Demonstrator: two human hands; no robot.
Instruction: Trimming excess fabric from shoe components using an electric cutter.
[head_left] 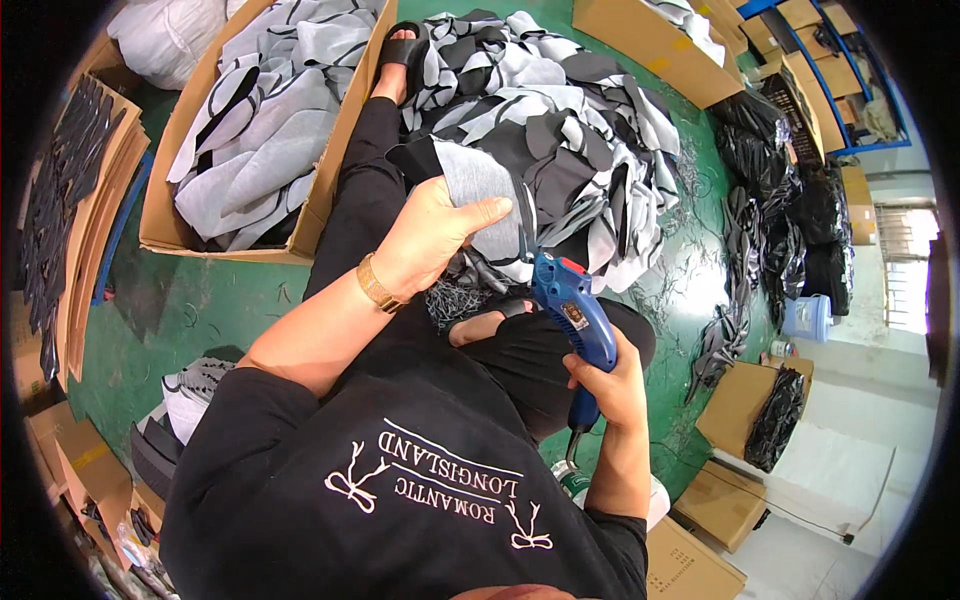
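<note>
My left hand [430, 232] grips a curved grey and black fabric piece [482, 178], thumb lying on its grey face. In my right hand [615, 385] is a blue electric hand cutter [578, 312] with a red button, fingers wrapped around its handle. The cutter's head is at the fabric's lower right edge, where a dark strip [527, 225] runs. Whether the blade is in the cloth is too small to tell. Just beyond both hands spreads a large heap of similar grey and black pieces [570, 130] on the floor.
A cardboard box [322, 185] of grey pieces stands at the far left; another box [650, 60] is at the back right. Dark offcuts [458, 302] lie by my foot. Black plastic bags [760, 150] line the right side. A cord leaves the cutter's lower end.
</note>
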